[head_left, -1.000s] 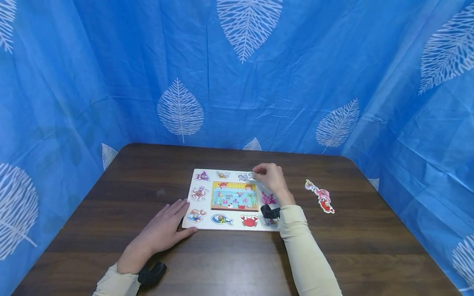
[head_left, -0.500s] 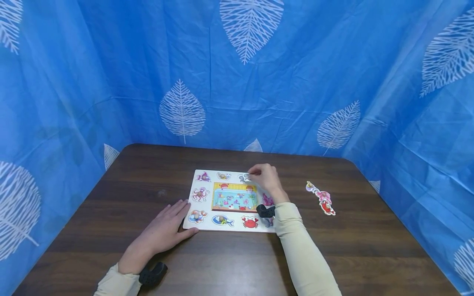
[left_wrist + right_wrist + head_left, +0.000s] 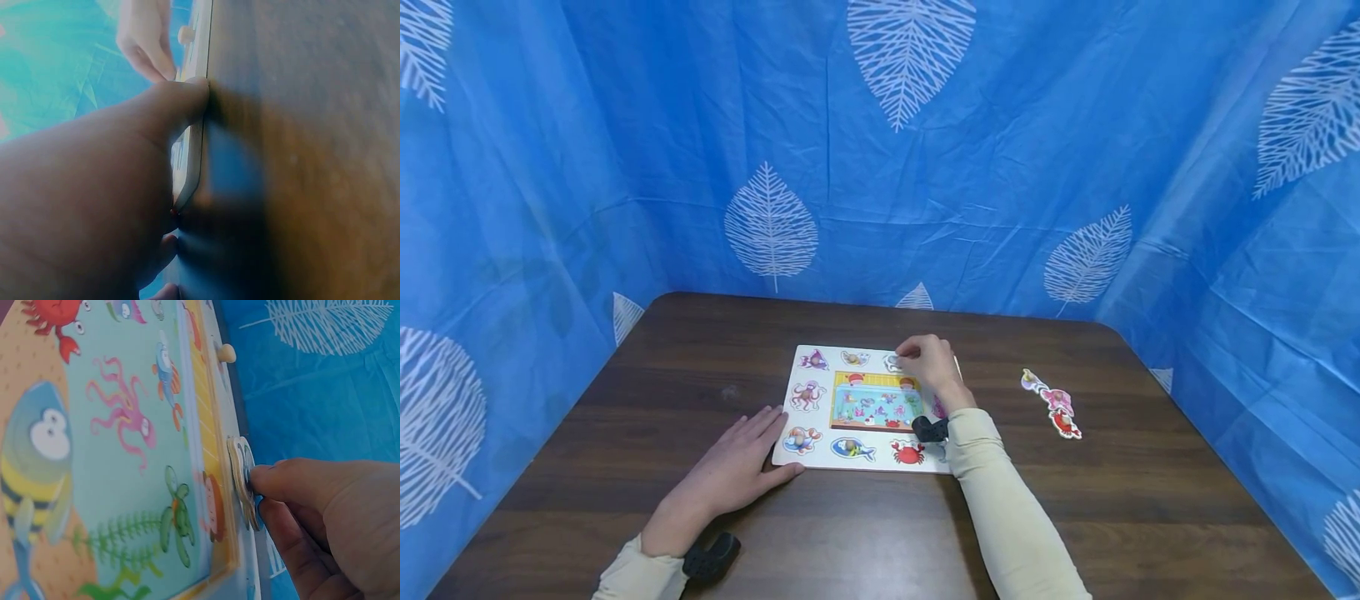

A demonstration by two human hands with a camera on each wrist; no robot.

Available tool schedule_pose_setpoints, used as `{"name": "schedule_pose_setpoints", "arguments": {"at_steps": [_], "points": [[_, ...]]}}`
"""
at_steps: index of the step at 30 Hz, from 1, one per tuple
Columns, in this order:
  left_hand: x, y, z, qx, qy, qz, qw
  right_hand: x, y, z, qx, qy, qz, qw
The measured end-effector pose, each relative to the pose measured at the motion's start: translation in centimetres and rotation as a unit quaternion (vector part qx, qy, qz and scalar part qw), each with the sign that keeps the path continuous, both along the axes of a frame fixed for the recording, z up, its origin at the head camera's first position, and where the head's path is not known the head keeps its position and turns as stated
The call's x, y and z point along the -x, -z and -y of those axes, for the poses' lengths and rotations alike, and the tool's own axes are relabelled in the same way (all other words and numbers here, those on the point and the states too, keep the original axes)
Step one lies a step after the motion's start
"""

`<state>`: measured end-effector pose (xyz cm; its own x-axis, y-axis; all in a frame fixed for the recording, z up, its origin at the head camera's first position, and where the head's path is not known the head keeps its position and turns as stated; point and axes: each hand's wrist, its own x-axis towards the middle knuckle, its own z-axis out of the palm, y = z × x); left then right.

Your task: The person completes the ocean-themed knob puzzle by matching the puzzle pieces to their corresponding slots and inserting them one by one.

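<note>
On the table lies a white wooden knob puzzle board with sea animals around a fish-tank picture. My right hand is over its far right part, pinching a small puzzle piece between thumb and fingers. In the right wrist view that piece stands nearly flat against the board; its knob is hidden by my fingertips. My left hand rests at the board's left edge, fingers extended, with the thumb touching the near edge. An octopus piece and a striped fish piece sit in the board.
To the right of the board, a red crab piece, a pink piece and a yellowish-purple piece lie in a touching row on the brown table. A blue leaf-patterned curtain surrounds the back and sides.
My right hand has slid a little to the left along the board's far edge, the puzzle piece still pinched. My left hand keeps its place; the head view has shifted slightly.
</note>
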<state>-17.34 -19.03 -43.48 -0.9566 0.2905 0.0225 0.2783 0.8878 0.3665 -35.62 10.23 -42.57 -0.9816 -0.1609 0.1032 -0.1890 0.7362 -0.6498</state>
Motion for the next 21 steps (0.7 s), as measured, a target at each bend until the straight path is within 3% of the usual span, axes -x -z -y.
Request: {"name": "schedule_pose_setpoints", "arguments": {"at_steps": [21], "points": [[0.12, 0.05, 0.11, 0.0, 0.002, 0.001, 1.0, 0.65, 0.84, 0.56, -0.012, 0.006, 0.001, 1.0]]}}
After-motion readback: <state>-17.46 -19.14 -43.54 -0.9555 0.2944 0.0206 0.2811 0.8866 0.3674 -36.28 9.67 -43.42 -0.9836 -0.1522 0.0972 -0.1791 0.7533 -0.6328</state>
